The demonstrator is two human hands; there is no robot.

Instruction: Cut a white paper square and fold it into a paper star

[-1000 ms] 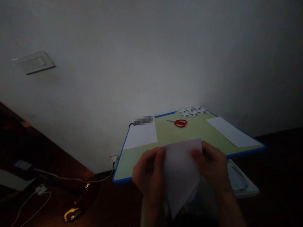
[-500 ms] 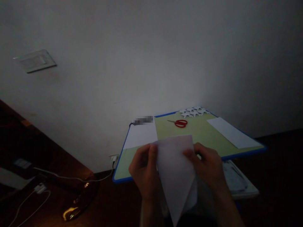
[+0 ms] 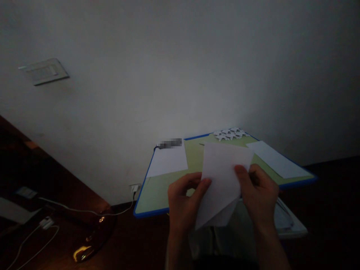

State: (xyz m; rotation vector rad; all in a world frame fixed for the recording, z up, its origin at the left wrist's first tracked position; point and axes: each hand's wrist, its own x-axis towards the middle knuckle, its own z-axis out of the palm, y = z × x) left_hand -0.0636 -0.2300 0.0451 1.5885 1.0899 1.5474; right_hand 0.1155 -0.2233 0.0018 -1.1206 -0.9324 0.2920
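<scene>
Both of my hands hold a folded white sheet of paper (image 3: 221, 176) up over the near edge of a small green table with a blue rim (image 3: 149, 213). My left hand (image 3: 184, 202) pinches the sheet's left edge with thumb and fingers. My right hand (image 3: 257, 195) grips its right edge, thumb on the front. The sheet tapers to a point at the lower left and hides the red scissors lying on the table behind it.
On the table lie a white sheet (image 3: 168, 161) at the left, another white sheet (image 3: 274, 159) at the right and a pile of small folded paper shapes (image 3: 230, 133) at the back. A wall switch plate (image 3: 45, 70), cables (image 3: 42, 225) and a shiny object (image 3: 84, 252) sit at the left.
The folded paper has been raised and turned toward the right, now covering the scissors. Both hands shifted right with it.
</scene>
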